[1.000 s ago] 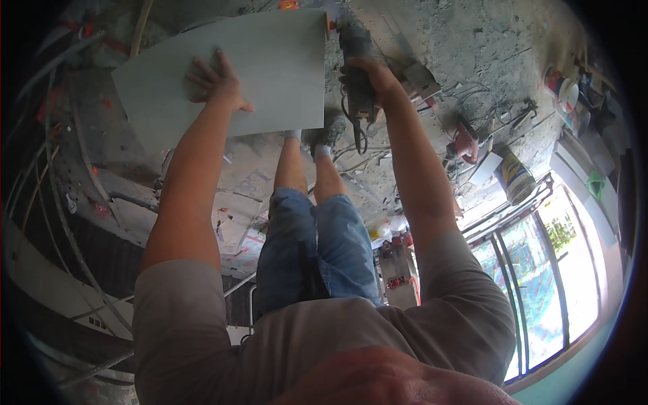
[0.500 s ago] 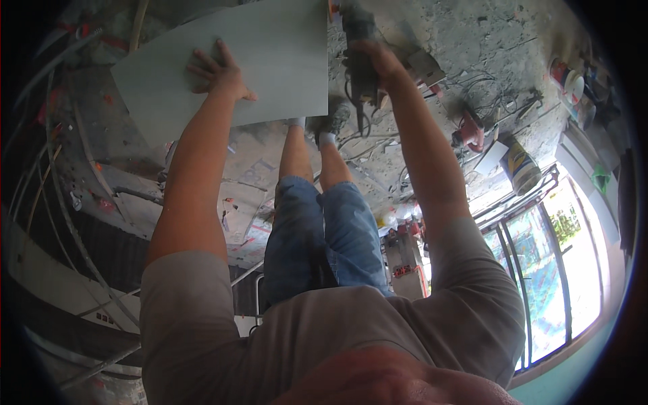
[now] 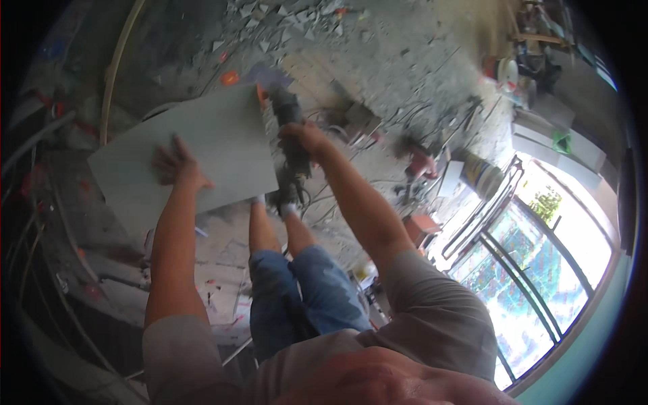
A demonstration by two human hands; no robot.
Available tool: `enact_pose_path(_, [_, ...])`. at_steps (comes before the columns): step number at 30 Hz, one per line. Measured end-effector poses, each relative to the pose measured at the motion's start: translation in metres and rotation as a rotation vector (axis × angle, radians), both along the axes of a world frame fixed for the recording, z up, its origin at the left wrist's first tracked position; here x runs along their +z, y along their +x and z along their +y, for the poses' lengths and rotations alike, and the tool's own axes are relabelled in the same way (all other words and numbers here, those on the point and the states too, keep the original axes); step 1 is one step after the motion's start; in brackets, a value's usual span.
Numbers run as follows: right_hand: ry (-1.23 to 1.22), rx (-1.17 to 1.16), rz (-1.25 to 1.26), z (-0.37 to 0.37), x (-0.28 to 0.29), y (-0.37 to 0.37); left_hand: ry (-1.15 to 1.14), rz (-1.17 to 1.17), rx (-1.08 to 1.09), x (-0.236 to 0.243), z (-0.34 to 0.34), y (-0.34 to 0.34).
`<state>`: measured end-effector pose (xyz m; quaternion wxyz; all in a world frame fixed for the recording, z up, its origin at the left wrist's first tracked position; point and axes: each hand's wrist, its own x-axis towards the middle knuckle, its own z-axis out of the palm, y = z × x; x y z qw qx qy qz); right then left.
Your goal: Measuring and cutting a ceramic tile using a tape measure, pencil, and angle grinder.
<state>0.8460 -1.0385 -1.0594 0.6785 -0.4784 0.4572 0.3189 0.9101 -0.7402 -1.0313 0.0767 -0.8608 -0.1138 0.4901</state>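
A large pale grey flat panel (image 3: 229, 135), like a big tile, lies tilted in front of my legs. My left hand (image 3: 181, 167) rests on its face with the fingers spread, slightly smeared by motion. At the panel's right edge my right hand (image 3: 307, 137) is wrapped round a dark, long-bodied power tool (image 3: 288, 108), which looks like an angle grinder. The tool runs alongside that edge; its working end is blurred, and I cannot tell whether it touches the panel.
Broken pale shards (image 3: 290, 27) litter the dusty floor ahead. Right of the tool lie cables, a reddish power tool (image 3: 422, 164) and a bucket (image 3: 482, 177) on its side. A long strip (image 3: 116, 74) stands at left. A large window (image 3: 533, 263) is at right.
The view has shifted, so panel and hands sit lower and further left, and more floor shows ahead. My left hand stays spread on the panel; my right keeps its grip on the dark tool.
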Motion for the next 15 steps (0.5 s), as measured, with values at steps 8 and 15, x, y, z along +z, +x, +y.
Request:
enact_pose_path(8, [0.154,-0.003,0.094,-0.018,0.013,-0.067,-0.017,-0.053,-0.010,-0.022,0.009,0.007])
enact_pose_path(15, [0.040,0.056,0.042,0.005,0.037,-0.135,-0.018,-0.027,0.040,-0.013,0.002,-0.011])
